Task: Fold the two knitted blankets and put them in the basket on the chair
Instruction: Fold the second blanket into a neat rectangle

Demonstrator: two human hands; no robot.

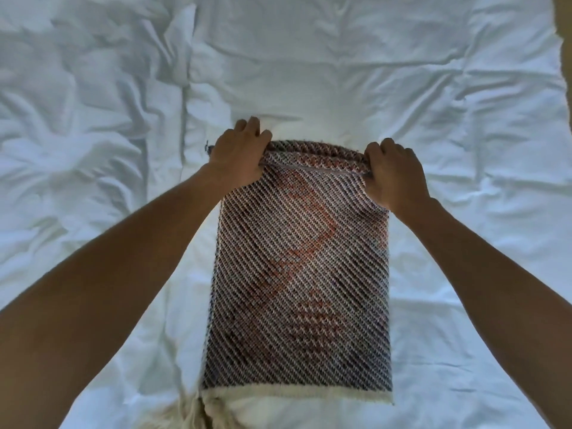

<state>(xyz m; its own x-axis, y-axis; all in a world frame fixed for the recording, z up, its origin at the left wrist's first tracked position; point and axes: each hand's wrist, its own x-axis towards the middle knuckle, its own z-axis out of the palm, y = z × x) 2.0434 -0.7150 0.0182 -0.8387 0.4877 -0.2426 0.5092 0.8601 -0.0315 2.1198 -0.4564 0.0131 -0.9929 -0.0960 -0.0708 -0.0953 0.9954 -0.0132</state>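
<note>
White, rumpled bed [93, 88] with a knitted blanket [297, 274] on it

The bedding fills nearly the whole frame, creased most heavily at the left; the blanket, striped diagonally in dark, pale and orange yarn, lies flat from the centre to the lower middle; cream fabric [198, 413] lies bunched at its lower left corner, at the bottom edge.
</note>
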